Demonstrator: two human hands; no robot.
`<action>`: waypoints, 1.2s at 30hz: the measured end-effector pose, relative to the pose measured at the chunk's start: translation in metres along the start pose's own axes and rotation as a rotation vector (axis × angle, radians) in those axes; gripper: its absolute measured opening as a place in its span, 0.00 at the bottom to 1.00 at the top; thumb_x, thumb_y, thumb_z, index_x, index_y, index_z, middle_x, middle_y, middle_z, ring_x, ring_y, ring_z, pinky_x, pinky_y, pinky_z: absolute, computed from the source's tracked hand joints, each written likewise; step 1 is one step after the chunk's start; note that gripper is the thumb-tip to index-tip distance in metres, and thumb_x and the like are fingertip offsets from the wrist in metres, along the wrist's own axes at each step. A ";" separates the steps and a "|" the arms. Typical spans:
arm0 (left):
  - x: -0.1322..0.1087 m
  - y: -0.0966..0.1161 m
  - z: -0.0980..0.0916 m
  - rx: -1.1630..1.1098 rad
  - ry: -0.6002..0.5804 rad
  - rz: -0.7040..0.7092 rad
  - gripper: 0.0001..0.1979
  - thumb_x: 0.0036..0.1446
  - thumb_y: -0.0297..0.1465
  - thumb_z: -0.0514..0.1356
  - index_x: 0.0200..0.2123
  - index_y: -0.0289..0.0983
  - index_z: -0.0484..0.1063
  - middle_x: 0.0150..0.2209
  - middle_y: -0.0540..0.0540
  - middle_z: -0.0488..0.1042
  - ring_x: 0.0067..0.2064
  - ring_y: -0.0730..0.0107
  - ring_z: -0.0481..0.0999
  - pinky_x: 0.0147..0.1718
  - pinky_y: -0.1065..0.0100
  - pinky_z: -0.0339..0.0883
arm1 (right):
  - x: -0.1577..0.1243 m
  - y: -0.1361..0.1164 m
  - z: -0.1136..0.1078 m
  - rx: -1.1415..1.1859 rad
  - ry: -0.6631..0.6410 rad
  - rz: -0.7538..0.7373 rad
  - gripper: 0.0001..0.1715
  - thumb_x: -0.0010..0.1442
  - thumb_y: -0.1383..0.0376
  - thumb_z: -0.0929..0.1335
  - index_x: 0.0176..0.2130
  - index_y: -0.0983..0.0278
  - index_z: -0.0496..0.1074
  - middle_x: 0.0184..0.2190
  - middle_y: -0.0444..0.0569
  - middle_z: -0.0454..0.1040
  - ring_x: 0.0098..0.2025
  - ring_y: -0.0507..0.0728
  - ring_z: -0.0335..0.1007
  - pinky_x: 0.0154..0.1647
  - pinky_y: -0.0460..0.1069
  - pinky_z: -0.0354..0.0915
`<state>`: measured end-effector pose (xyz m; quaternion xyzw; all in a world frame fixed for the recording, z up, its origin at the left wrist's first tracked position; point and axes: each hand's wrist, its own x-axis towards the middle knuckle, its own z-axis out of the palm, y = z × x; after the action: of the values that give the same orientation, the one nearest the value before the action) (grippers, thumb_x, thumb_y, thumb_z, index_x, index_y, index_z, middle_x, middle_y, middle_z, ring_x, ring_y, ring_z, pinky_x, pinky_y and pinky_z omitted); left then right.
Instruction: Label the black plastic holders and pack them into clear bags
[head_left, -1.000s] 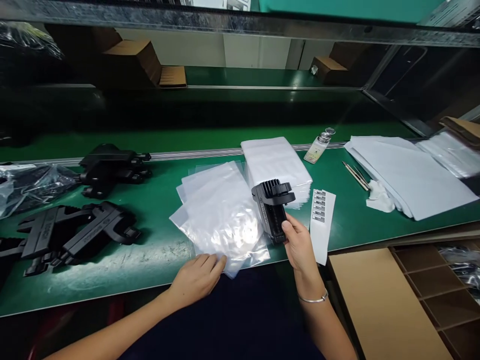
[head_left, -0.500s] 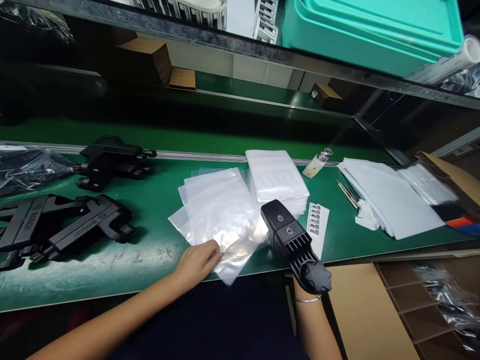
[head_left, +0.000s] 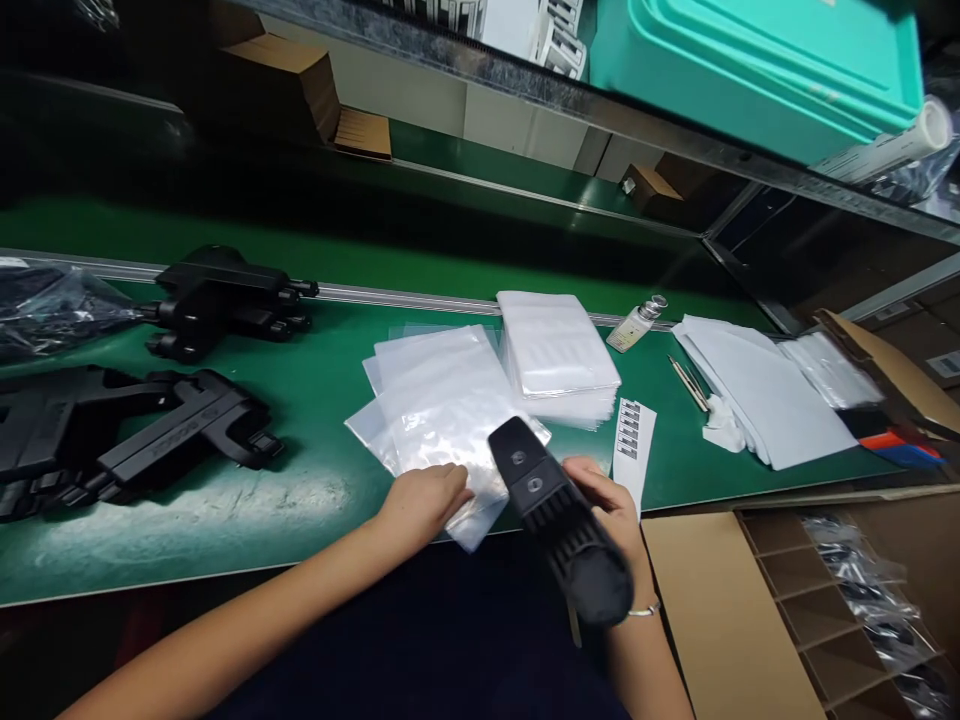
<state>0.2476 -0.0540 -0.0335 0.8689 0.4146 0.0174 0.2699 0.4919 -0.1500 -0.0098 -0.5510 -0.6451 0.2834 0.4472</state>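
Note:
My right hand (head_left: 611,515) grips a black plastic device (head_left: 555,520) with two round buttons, held flat with its ribbed end toward me, just over the table's near edge. My left hand (head_left: 424,500) rests on the near corner of a pile of clear plastic bags (head_left: 442,410), its fingers pinching the top bag. A strip of barcode labels (head_left: 631,450) lies just right of my right hand.
Several black plastic parts (head_left: 172,430) lie at the left on the green table (head_left: 300,500). A stack of white bags (head_left: 555,355), a small bottle (head_left: 634,322), tweezers (head_left: 686,383) and white sheets (head_left: 757,390) sit further back and right. A divided cardboard box (head_left: 810,600) stands at lower right.
My right hand turned the black device over and laid it down flat, then brought it left toward the bags. My left hand slid a little right along the bag's corner.

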 end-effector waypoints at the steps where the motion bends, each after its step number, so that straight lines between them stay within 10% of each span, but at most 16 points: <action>1: 0.000 0.002 0.001 -0.033 -0.002 0.012 0.08 0.61 0.32 0.53 0.32 0.38 0.70 0.34 0.44 0.77 0.36 0.58 0.77 0.31 0.67 0.62 | -0.001 -0.003 -0.003 0.042 -0.053 -0.014 0.27 0.63 0.47 0.64 0.53 0.58 0.74 0.44 0.53 0.75 0.47 0.63 0.73 0.47 0.58 0.71; 8: -0.003 -0.001 -0.013 -0.156 0.215 -0.008 0.15 0.65 0.34 0.46 0.29 0.39 0.67 0.30 0.50 0.71 0.30 0.69 0.71 0.29 0.69 0.60 | -0.020 -0.007 -0.016 -0.172 -0.189 0.132 0.21 0.65 0.59 0.66 0.57 0.53 0.71 0.49 0.52 0.72 0.52 0.60 0.71 0.52 0.55 0.70; 13: 0.001 0.011 -0.013 -0.046 0.264 0.308 0.14 0.65 0.32 0.45 0.32 0.39 0.67 0.30 0.49 0.70 0.30 0.70 0.71 0.29 0.70 0.60 | -0.028 -0.005 -0.010 -0.328 -0.174 0.085 0.23 0.64 0.60 0.66 0.59 0.54 0.69 0.49 0.53 0.72 0.52 0.61 0.71 0.52 0.57 0.71; 16: 0.003 0.018 -0.014 0.006 0.196 0.472 0.12 0.65 0.31 0.46 0.31 0.39 0.65 0.28 0.50 0.70 0.29 0.70 0.71 0.27 0.70 0.58 | -0.031 -0.004 -0.005 -0.308 -0.079 0.132 0.21 0.64 0.60 0.66 0.56 0.56 0.71 0.49 0.53 0.72 0.51 0.61 0.71 0.50 0.57 0.72; 22: 0.009 0.032 -0.031 -0.055 0.064 0.311 0.12 0.65 0.33 0.48 0.28 0.39 0.63 0.23 0.53 0.68 0.24 0.72 0.69 0.24 0.71 0.56 | -0.030 0.000 0.016 -0.401 0.266 0.201 0.21 0.63 0.59 0.67 0.55 0.58 0.72 0.48 0.55 0.72 0.51 0.63 0.71 0.51 0.59 0.71; 28: 0.021 0.036 -0.051 -0.154 0.249 0.142 0.11 0.63 0.33 0.48 0.29 0.39 0.65 0.26 0.52 0.71 0.27 0.70 0.70 0.26 0.71 0.58 | -0.031 0.003 -0.005 -0.231 0.141 0.200 0.20 0.61 0.58 0.69 0.52 0.56 0.75 0.49 0.53 0.74 0.51 0.63 0.72 0.52 0.58 0.71; 36: 0.008 0.023 -0.042 -0.281 0.086 0.157 0.10 0.60 0.31 0.47 0.27 0.38 0.62 0.26 0.52 0.67 0.27 0.72 0.66 0.28 0.71 0.57 | -0.021 0.013 -0.032 0.188 -0.184 0.226 0.19 0.56 0.53 0.73 0.47 0.54 0.79 0.44 0.52 0.77 0.48 0.62 0.74 0.50 0.56 0.71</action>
<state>0.2586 -0.0405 0.0117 0.8508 0.3501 0.1335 0.3685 0.5259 -0.1709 -0.0120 -0.5475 -0.5877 0.4404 0.4010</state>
